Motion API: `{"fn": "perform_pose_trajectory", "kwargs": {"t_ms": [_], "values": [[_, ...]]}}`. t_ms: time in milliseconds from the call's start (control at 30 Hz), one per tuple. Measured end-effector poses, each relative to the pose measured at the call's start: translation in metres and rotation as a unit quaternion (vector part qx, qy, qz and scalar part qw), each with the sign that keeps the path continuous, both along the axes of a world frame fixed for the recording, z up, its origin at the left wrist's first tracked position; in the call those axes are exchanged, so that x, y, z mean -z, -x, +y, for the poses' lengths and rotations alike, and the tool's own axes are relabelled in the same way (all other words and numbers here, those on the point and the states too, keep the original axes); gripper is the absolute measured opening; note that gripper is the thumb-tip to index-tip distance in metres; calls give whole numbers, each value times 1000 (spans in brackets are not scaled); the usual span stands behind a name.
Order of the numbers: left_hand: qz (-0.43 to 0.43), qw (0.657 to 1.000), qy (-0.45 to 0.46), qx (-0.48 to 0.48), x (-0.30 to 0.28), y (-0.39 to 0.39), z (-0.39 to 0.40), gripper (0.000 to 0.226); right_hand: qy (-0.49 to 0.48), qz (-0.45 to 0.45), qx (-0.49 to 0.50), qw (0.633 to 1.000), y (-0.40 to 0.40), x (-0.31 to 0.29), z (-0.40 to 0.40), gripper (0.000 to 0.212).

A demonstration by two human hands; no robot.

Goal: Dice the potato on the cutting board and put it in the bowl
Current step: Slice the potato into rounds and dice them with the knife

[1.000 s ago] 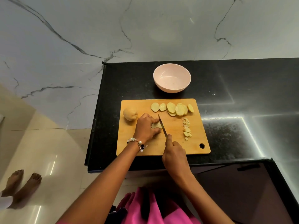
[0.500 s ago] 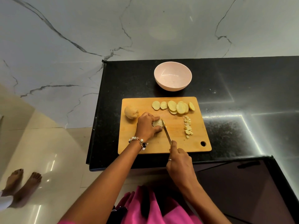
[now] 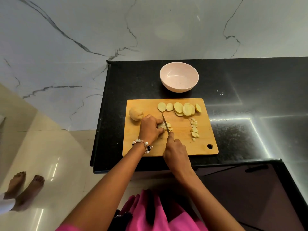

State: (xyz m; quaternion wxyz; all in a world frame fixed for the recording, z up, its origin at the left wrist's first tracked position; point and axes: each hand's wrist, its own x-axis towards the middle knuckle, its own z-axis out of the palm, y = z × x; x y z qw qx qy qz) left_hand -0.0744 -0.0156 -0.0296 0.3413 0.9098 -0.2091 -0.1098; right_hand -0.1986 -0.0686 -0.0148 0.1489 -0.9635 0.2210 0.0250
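Observation:
A wooden cutting board (image 3: 180,147) lies on the black counter. My left hand (image 3: 150,128) pinches a potato slice (image 3: 162,125) near the board's middle. My right hand (image 3: 176,151) grips a knife (image 3: 165,122), index finger along its spine, and the blade lies across that slice. Several round potato slices (image 3: 180,108) line the board's far edge. A small pile of diced potato (image 3: 193,130) sits to the right. An uncut potato end (image 3: 135,114) rests at the far left corner. The pink bowl (image 3: 179,77) stands behind the board with nothing in it.
The black counter (image 3: 250,105) stretches to the right, with its front edge just below the board. A marble wall rises behind. Another person's bare feet (image 3: 25,184) stand on the tiled floor at the lower left.
My right hand has pushed the knife forward, so the blade now lies across the slice. My left hand keeps its pinch on the slice.

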Motion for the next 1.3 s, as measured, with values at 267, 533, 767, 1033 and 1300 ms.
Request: {"fn": "perform_pose_trajectory", "kwargs": {"t_ms": [267, 533, 767, 1033, 1300], "values": [[-6, 1000, 12, -22, 4, 2, 1, 42, -12, 34, -24, 999, 51, -6, 8, 64], [8, 1000, -19, -5, 2, -2, 3, 45, -60, -12, 4, 998, 18, -14, -7, 60], [31, 999, 15, -27, 5, -2, 3, 37, 9, 6, -16, 1000, 1, -6, 2, 59], [27, 999, 20, -31, 8, -2, 4, 38, -6, 2, -8, 1000, 8, -9, 5, 61], [43, 998, 23, -28, 6, -2, 3, 37, 14, 4, -29, 999, 2, -2, 2, 61]]}}
